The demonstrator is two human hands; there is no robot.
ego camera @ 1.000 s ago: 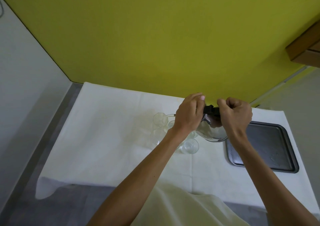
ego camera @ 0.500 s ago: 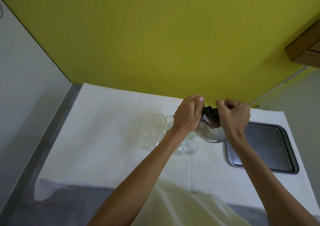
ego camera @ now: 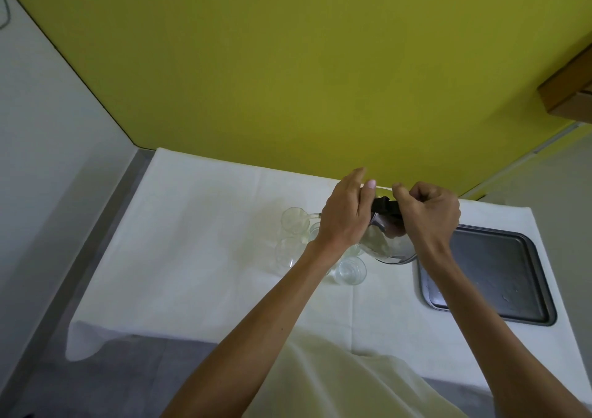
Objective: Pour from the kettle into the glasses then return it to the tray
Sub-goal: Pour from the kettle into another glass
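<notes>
A shiny steel kettle [ego camera: 392, 248] with a black handle hangs tilted to the left above the table, its spout over a cluster of clear glasses. My right hand [ego camera: 427, 214] is closed around the black handle on top. My left hand [ego camera: 347, 214] presses flat against the kettle's left side and lid, fingers extended. One glass [ego camera: 294, 220] stands at the far left of the cluster, another glass [ego camera: 351, 270] sits nearest to me, and a third glass [ego camera: 288, 252] is partly hidden by my left forearm. The dark metal tray [ego camera: 499, 276] lies on the right, with nothing on it.
A white cloth [ego camera: 198, 241] covers the table, which stands against a yellow wall [ego camera: 288, 81]. The table's front edge runs just before my body. A wooden shelf [ego camera: 567, 94] juts out at the upper right.
Both hands and the kettle have shifted slightly left and down. My left hand's fingers have spread flatter over the kettle's top.
</notes>
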